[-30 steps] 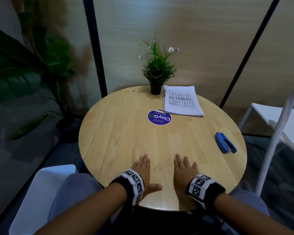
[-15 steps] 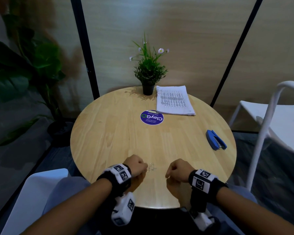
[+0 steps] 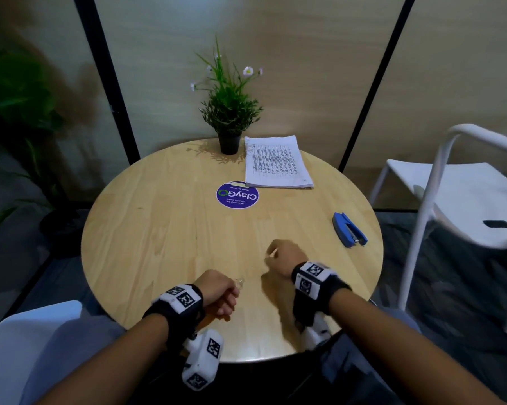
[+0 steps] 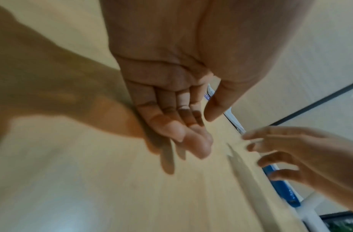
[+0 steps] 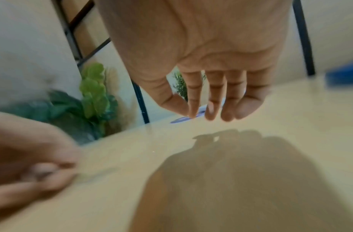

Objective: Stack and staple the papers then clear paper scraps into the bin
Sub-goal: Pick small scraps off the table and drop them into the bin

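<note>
Both hands hold nothing: left hand (image 3: 218, 290) loosely curled at lower centre, right hand (image 3: 284, 255) relaxed above the table (image 3: 159, 229).

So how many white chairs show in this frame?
2. One white chair stands right of the table; another sits at lower left, partly cut off. Others may be out of view.

Dim, warm light is falling from above onto the round table (image 3: 159, 229), leaving the upper left of the head view sinking into darkness. Both hands are casting soft shadows on the wood below them. Wide-angle distortion is bowing the black wall strips (image 3: 106, 83) toward the frame edges. In the wrist views, motion blur is smearing the right hand (image 4: 302, 150), the left hand (image 5: 32, 169) and the stapler (image 5: 344, 73).
</note>
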A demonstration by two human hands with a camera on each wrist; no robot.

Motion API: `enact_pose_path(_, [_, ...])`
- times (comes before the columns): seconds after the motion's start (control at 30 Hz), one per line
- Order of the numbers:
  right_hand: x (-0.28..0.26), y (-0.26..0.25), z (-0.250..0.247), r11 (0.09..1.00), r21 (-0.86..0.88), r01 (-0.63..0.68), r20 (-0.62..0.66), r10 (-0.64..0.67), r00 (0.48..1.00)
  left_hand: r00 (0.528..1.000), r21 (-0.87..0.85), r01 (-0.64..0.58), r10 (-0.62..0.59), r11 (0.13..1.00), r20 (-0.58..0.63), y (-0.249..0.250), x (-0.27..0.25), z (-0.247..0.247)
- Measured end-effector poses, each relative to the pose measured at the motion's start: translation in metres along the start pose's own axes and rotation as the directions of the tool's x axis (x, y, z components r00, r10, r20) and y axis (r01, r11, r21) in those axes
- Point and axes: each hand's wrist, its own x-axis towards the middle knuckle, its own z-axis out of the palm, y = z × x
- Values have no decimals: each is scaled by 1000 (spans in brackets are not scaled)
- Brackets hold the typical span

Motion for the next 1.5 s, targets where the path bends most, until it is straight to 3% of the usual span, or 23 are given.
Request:
enact_pose_path(0.13, [24, 62, -54, 930, -273, -245, -250, 178, 952, 999, 28, -53, 53, 998, 0, -6, 5, -9])
enact_pose_path(0.2, [33, 91, -68, 897, -239, -371, -264, 308, 914, 998, 53, -62, 60, 997, 36, -2, 6, -9])
enact_pose_path(0.27, [39, 113, -74, 891, -192, -411, -244, 362, 900, 995, 69, -82, 78, 994, 55, 2, 7, -10])
enact_pose_path(0.43, [40, 117, -78, 957, -137, -255, -256, 215, 943, 984, 91, -171, 175, 981, -39, 2, 15, -14])
enact_pose_path(0.63, [30, 59, -36, 993, -110, 49, -225, -72, 972, 980, 146, -183, 193, 972, -56, 2, 17, -11])
enact_pose_path(0.77, [30, 27, -15, 983, -129, 129, -176, -151, 973, 975, 278, -196, 217, 940, -48, 2, 15, -12])
enact_pose_path(0.97, [38, 32, -24, 995, -55, 77, -167, -86, 982, 947, 513, -225, 310, 828, -84, -2, 16, -18])
enact_pose_path(1.1, [48, 50, -53, 999, 30, -36, -187, 41, 982, 940, 599, -220, 332, 770, -81, 1, 20, -13])
enact_pose_path(1.37, [62, 126, -97, 954, 34, -299, -260, 298, 919, 925, 579, -253, 370, 775, -90, 2, 30, -11])
enact_pose_path(1.5, [60, 130, -87, 936, -71, -345, -289, 312, 905, 914, 535, -277, 390, 798, -110, 3, 33, -6])
